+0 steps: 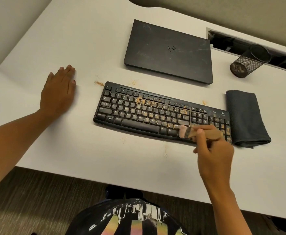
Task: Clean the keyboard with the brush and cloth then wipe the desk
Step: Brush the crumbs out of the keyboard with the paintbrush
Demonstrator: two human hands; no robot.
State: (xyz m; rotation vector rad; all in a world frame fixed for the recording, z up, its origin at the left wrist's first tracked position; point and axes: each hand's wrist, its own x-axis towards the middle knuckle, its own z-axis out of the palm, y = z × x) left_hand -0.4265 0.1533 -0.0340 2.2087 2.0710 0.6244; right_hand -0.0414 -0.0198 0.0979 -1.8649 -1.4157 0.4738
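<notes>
Two hands: right hand (213,155) gripping brush (189,131) on crumb-strewn keyboard (138,114), left hand (59,92) flat on desk (88,39).

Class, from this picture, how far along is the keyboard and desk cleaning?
Nothing looks finished: crumbs speckle the keyboard. In hand: the right hand holds the brush at its lower right keys; the left hand rests flat on the desk. Left: the folded cloth lies untouched, and desk crumbs need wiping.
</notes>
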